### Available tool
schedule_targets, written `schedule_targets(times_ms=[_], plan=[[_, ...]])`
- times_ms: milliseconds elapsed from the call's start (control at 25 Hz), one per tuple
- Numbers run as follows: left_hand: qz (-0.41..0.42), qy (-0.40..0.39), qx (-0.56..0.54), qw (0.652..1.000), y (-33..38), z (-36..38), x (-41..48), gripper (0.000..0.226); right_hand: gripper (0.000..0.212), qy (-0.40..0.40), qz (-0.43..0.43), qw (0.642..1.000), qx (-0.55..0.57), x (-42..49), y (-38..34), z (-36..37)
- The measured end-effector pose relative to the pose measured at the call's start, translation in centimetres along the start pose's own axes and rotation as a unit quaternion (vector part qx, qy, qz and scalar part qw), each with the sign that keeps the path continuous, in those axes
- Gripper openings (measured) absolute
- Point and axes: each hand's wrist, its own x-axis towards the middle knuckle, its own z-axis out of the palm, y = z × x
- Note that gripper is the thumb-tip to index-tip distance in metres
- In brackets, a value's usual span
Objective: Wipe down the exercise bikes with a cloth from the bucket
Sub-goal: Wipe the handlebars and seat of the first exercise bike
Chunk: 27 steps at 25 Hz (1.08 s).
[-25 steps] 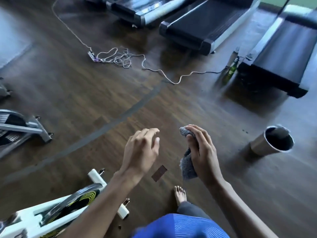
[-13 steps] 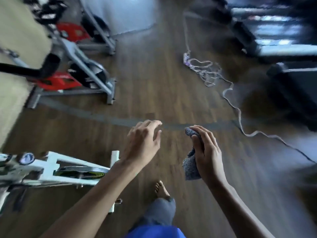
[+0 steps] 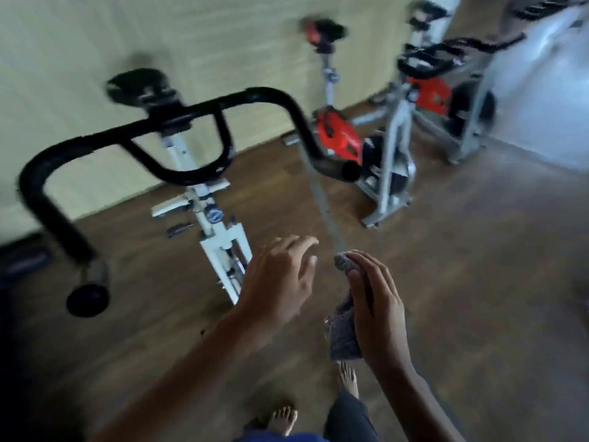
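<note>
The grey cloth (image 3: 342, 333) hangs in the air above the wooden floor (image 3: 478, 282), gripped by the right hand (image 3: 376, 307), whose fingers curl over its bunched top while the rest dangles below the palm. Just beside it the left hand (image 3: 280, 275) reaches forward, fingers loose and slightly spread, holding nothing. Ahead of both hands stands a white exercise bike (image 3: 220, 231) with black handlebars (image 3: 178, 122), blurred. Further off, a red-and-grey bike (image 3: 338, 135) stands near the wall
</note>
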Motion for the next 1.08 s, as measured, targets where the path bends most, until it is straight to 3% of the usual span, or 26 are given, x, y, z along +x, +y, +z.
schedule_targets(times_ms=[200,320,440,560,680,760,880,1080], plan=[[-0.199,0.152,0.057,0.966,-0.7,-2.1,0.0,0.032,0.025,-0.218,-0.122,0.963,0.099,7.1,-0.4,5.1],[-0.318,0.241,0.070,0.914,0.4,-3.4,-2.0,0.038,0.030,-0.336,-0.192,0.911,0.141,8.9,-2.5,7.4],[-0.409,0.311,0.085,0.854,1.9,-3.8,-5.1,0.028,0.031,-0.427,-0.232,0.853,0.192,8.6,-4.6,9.9],[-0.445,0.423,0.140,0.777,3.0,-4.2,-8.0,0.017,0.034,-0.471,-0.253,0.809,0.244,7.2,-7.0,12.3],[-0.420,0.543,0.158,0.710,3.4,-5.5,-8.1,0.020,0.034,-0.463,-0.261,0.788,0.312,5.9,-10.0,14.8],[-0.396,0.578,0.132,0.701,3.2,-6.9,-7.2,0.028,0.033,-0.436,-0.278,0.777,0.359,5.1,-11.6,16.2],[-0.392,0.556,0.097,0.727,2.0,-8.0,-6.2,0.037,0.034,-0.431,-0.312,0.743,0.405,3.0,-12.4,18.0],[-0.395,0.531,0.092,0.744,0.5,-7.3,-6.2,0.045,0.043,-0.409,-0.341,0.732,0.424,1.1,-12.0,21.2]])
